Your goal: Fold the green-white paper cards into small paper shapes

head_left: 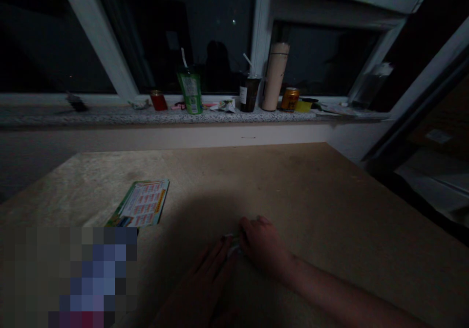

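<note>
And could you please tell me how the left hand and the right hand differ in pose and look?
Pose: the left hand has its fingers stretched out, while the right hand has its fingers curled in.
Light: the left hand is in deep shadow, while the right hand shows more clearly.
Both are bare and close to a small, pale item at the table, too dim to identify.
</note>
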A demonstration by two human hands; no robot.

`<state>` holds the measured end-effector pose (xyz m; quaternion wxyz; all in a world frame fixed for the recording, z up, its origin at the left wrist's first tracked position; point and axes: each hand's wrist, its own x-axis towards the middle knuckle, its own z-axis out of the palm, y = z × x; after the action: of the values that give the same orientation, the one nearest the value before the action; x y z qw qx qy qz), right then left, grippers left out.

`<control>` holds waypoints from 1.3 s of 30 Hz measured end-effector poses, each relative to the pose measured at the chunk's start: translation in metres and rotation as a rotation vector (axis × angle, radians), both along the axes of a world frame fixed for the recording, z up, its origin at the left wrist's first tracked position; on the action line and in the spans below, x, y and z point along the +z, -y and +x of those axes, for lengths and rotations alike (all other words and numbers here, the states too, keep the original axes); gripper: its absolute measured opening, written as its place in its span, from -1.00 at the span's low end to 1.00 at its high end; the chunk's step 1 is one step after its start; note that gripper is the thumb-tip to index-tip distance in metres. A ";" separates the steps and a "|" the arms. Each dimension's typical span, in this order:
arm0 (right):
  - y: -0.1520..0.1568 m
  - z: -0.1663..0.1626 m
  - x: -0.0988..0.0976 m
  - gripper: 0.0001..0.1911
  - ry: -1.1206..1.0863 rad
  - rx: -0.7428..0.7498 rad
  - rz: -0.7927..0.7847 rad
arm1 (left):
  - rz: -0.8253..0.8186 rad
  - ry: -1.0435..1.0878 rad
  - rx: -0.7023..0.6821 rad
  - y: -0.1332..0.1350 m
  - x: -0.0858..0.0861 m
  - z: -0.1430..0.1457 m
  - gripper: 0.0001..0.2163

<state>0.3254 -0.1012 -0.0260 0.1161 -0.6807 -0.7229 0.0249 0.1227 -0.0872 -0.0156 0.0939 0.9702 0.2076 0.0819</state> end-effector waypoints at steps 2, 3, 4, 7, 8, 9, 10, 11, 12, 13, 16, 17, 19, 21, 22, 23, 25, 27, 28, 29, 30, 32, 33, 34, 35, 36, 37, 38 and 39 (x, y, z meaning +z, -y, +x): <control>-0.001 0.000 -0.001 -0.90 0.014 0.003 0.008 | -0.023 -0.010 0.006 0.000 0.003 0.000 -0.30; -0.001 0.000 -0.001 -0.90 0.017 0.004 0.009 | -0.029 -0.014 0.008 0.000 0.004 0.000 -0.29; -0.001 0.000 -0.001 -0.90 0.017 0.008 0.008 | -0.032 -0.020 0.010 0.000 0.005 0.000 -0.28; 0.000 0.001 0.000 -0.91 0.031 0.006 0.004 | -0.038 -0.023 0.009 0.001 0.008 0.001 -0.25; 0.000 0.001 0.001 -0.92 0.033 -0.002 0.003 | -0.040 -0.019 0.013 0.001 0.008 0.001 -0.24; 0.001 0.001 0.001 -0.92 0.032 -0.015 0.003 | -0.043 -0.015 0.014 0.001 0.009 0.001 -0.24; 0.001 0.001 0.002 -0.92 0.029 -0.033 0.003 | -0.046 -0.014 0.017 0.001 0.009 0.001 -0.25; 0.002 0.001 0.003 -0.91 0.024 -0.050 0.004 | -0.048 -0.016 0.019 0.000 0.009 0.002 -0.26; 0.002 0.001 0.004 -0.90 0.018 -0.064 0.006 | -0.051 -0.022 0.018 -0.001 0.009 0.002 -0.27; 0.003 0.001 0.005 -0.89 0.013 -0.077 0.007 | -0.055 -0.029 0.009 -0.002 0.010 0.002 -0.28; 0.004 0.001 0.007 -0.86 -0.001 -0.092 0.007 | -0.077 -0.047 -0.018 -0.005 0.011 0.002 -0.29; 0.004 0.001 0.007 -0.86 -0.006 -0.091 0.007 | -0.087 -0.047 -0.026 -0.006 0.012 0.002 -0.29; 0.005 0.002 0.006 -0.84 -0.013 -0.083 0.015 | -0.106 -0.043 -0.044 -0.008 0.013 0.002 -0.28; 0.005 0.002 0.005 -0.82 -0.016 -0.078 0.026 | -0.120 -0.039 -0.065 -0.009 0.014 0.002 -0.27; 0.005 0.002 0.005 -0.81 -0.016 -0.075 0.026 | -0.127 -0.041 -0.068 -0.009 0.014 0.002 -0.27; 0.005 0.002 0.004 -0.82 -0.015 -0.075 0.025 | -0.132 -0.041 -0.066 -0.009 0.015 0.001 -0.26; 0.004 0.003 0.004 -0.85 -0.013 -0.074 0.021 | -0.131 -0.040 -0.039 -0.008 0.015 0.001 -0.25; 0.004 0.003 0.003 -0.84 -0.011 -0.072 0.025 | -0.134 -0.046 -0.026 -0.006 0.015 0.001 -0.24; 0.004 0.003 0.004 -0.83 -0.013 -0.069 0.026 | -0.135 -0.044 -0.027 -0.006 0.016 0.001 -0.23; 0.004 0.003 0.004 -0.84 -0.015 -0.066 0.026 | -0.135 -0.039 -0.026 -0.005 0.016 0.001 -0.23; 0.004 0.003 0.003 -0.86 -0.018 -0.062 0.024 | -0.136 -0.034 -0.027 -0.005 0.016 0.001 -0.22; 0.004 0.003 0.003 -0.90 -0.012 -0.059 0.018 | -0.131 -0.021 -0.027 -0.005 0.017 0.002 -0.19; 0.003 0.003 0.003 -0.91 -0.006 -0.054 0.016 | -0.125 -0.019 -0.023 -0.005 0.018 0.002 -0.18; 0.003 0.003 0.003 -0.92 0.004 -0.051 0.016 | -0.124 -0.024 -0.026 -0.005 0.018 0.002 -0.17; 0.003 0.003 0.002 -0.92 0.013 -0.048 0.016 | -0.123 -0.034 -0.028 -0.005 0.018 0.002 -0.17; 0.002 0.003 0.002 -0.92 0.018 -0.047 0.013 | -0.121 -0.040 -0.031 -0.005 0.018 0.003 -0.18; 0.002 0.004 0.002 -0.93 0.020 -0.048 0.012 | -0.120 -0.046 -0.034 -0.005 0.018 0.003 -0.18; 0.002 0.004 0.002 -0.92 0.019 -0.048 0.011 | -0.120 -0.054 -0.038 -0.006 0.018 0.003 -0.19; 0.002 0.004 0.002 -0.92 0.016 -0.051 0.010 | -0.119 -0.062 -0.041 -0.006 0.017 0.003 -0.19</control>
<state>0.3291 -0.1031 -0.0237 0.1141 -0.6984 -0.7065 0.0130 0.1254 -0.0813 0.0014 0.1467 0.9691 0.1948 0.0375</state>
